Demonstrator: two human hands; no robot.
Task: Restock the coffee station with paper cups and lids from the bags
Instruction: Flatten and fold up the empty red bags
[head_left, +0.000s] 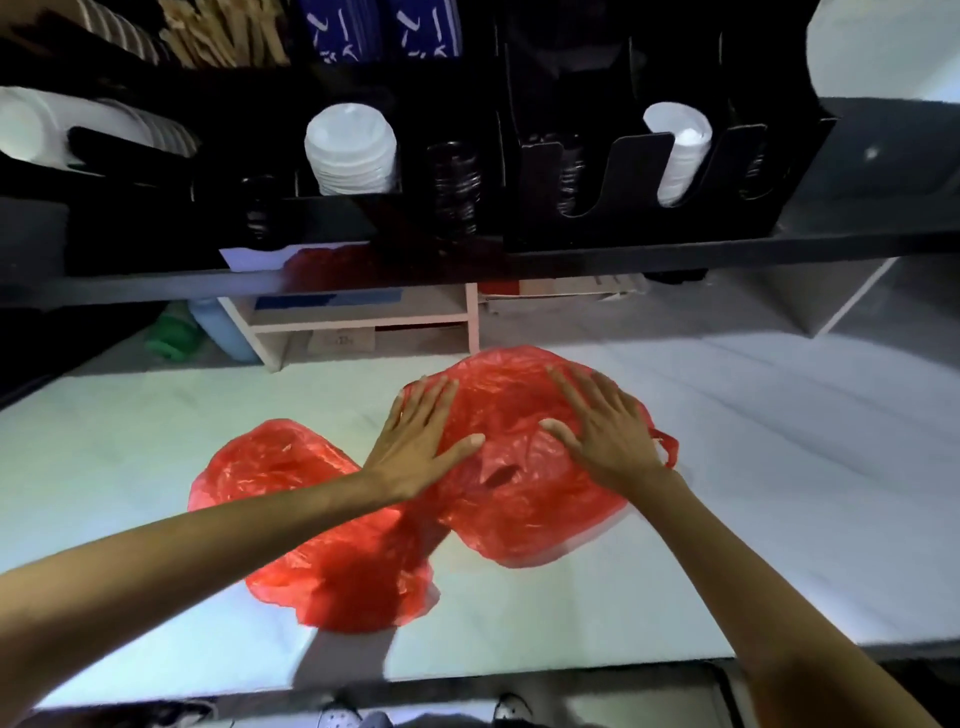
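Two red plastic bags are lying flattened on a white table, the far bag running from its handle loop at right toward the near bag at lower left. The left hand and right hand are pressing the far bag flat, fingers spread and pointing toward a dark shelf holding white cups and lids.

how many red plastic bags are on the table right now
2. One red bag lies flattened under both the left hand and right hand; the other red bag lies left, partly under the left forearm.
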